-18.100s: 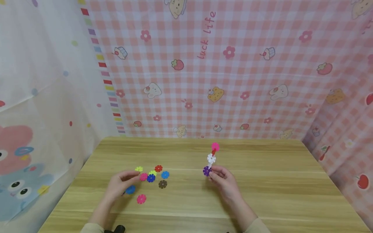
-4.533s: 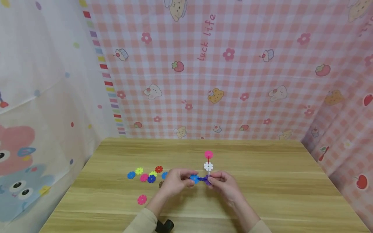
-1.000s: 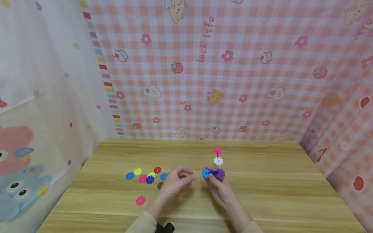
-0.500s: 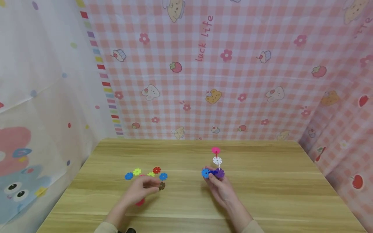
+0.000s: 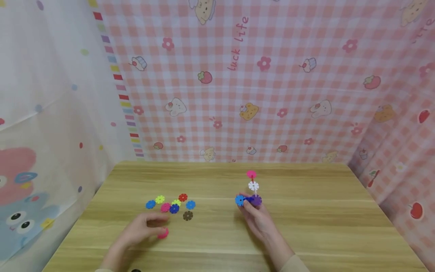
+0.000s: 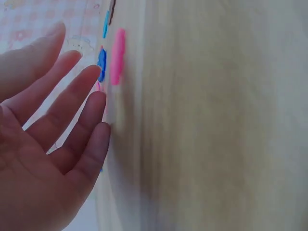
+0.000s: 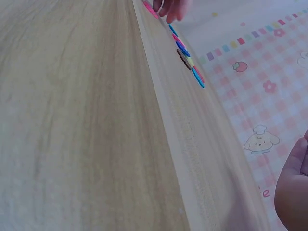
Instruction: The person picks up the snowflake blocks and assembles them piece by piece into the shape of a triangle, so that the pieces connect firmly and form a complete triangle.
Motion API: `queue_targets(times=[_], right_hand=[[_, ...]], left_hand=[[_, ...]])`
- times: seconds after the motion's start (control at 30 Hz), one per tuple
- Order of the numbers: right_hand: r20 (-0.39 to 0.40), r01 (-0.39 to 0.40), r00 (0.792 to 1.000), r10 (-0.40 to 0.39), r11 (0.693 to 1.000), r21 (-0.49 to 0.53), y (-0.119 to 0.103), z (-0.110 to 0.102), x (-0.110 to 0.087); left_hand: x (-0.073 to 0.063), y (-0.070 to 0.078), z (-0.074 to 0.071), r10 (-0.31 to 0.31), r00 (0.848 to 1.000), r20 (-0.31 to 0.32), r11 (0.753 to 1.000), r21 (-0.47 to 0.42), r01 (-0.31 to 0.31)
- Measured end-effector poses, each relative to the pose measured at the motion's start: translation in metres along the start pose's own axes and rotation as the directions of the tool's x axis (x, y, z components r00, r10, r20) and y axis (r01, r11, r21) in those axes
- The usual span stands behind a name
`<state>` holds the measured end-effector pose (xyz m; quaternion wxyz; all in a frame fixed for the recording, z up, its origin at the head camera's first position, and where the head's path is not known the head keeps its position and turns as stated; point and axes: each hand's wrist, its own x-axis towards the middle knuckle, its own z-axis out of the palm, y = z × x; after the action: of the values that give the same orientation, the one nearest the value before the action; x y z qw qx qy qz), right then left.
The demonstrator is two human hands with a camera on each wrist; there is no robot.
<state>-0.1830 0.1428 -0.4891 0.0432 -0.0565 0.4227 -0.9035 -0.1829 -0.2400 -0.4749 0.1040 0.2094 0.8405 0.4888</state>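
My left hand (image 5: 144, 228) is over the left of the table, fingers loosely spread around a loose pink snowflake disc (image 5: 163, 233). In the left wrist view, the open fingers are empty, and the pink disc (image 6: 118, 57) lies beyond the fingertips. My right hand (image 5: 259, 221) pinches a linked chain of snowflake discs off to the right, thumb at the dark blue disc (image 5: 249, 199). A light blue disc (image 5: 239, 200) forms its left end. From the purple disc (image 5: 256, 200), a branch runs up through a white disc (image 5: 253, 186) to a pink disc at the top.
Behind the left hand lie loose discs: light blue (image 5: 150, 204), yellow (image 5: 160, 199), pink (image 5: 165, 207), dark blue (image 5: 174, 208), red (image 5: 182, 197), brown (image 5: 188, 215) and others. A checked cloth (image 5: 217, 94) hangs behind the wooden table (image 5: 306, 226).
Since the chain gained its blue discs, my left hand has let go of it and moved left and nearer, past the brown disc to the near pink one. The right hand has kept its hold.
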Motion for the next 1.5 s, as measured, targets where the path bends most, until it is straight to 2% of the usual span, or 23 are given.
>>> queue_targets(times=[0.2,0.4,0.5,0.77,0.93,1.07,1.2,1.33,1.43,1.5], right_hand=[[-0.008,-0.007,1.0,0.007,1.0,0.001,0.0,0.0,0.0],[0.021,-0.007,1.0,0.007,1.0,-0.002,0.001,0.0,-0.001],[0.041,0.012,0.999,-0.013,1.0,0.011,0.001,-0.001,-0.001],[0.019,-0.004,1.0,0.004,1.0,0.011,0.003,0.001,0.0],[-0.012,-0.021,1.0,0.021,1.0,0.022,0.005,0.005,0.0],[-0.003,-0.019,1.0,0.019,0.999,0.031,0.006,0.006,0.0],[0.031,-0.002,1.0,0.001,0.999,0.037,0.007,0.006,0.001],[0.051,0.005,0.999,-0.007,0.999,0.037,0.007,0.005,0.002],[0.038,0.002,0.999,-0.004,0.999,0.042,0.007,0.004,0.001],[0.016,-0.006,1.0,0.005,0.999,0.052,0.007,0.004,0.001]], left_hand=[[-0.007,-0.008,-0.004,-0.002,1.0,0.008,1.0,-0.012,0.002],[-0.009,-0.014,-0.006,0.105,0.994,0.026,0.986,0.127,-0.107],[-0.008,-0.016,-0.006,0.107,0.993,0.055,0.979,0.169,-0.115],[-0.006,-0.023,-0.006,0.071,0.996,0.056,0.986,0.147,-0.079],[-0.004,-0.026,-0.005,0.09,0.995,0.047,0.989,0.11,-0.095],[-0.004,-0.027,-0.004,0.116,0.992,0.043,0.987,0.103,-0.12],[-0.003,-0.026,-0.003,0.095,0.994,0.048,0.989,0.106,-0.1],[-0.001,-0.024,-0.003,0.032,0.999,0.023,0.993,0.114,-0.034],[0.002,-0.023,-0.002,-0.003,1.0,0.002,0.991,0.136,0.003],[0.006,-0.021,-0.002,0.003,1.0,-0.003,0.986,0.167,-0.002]])
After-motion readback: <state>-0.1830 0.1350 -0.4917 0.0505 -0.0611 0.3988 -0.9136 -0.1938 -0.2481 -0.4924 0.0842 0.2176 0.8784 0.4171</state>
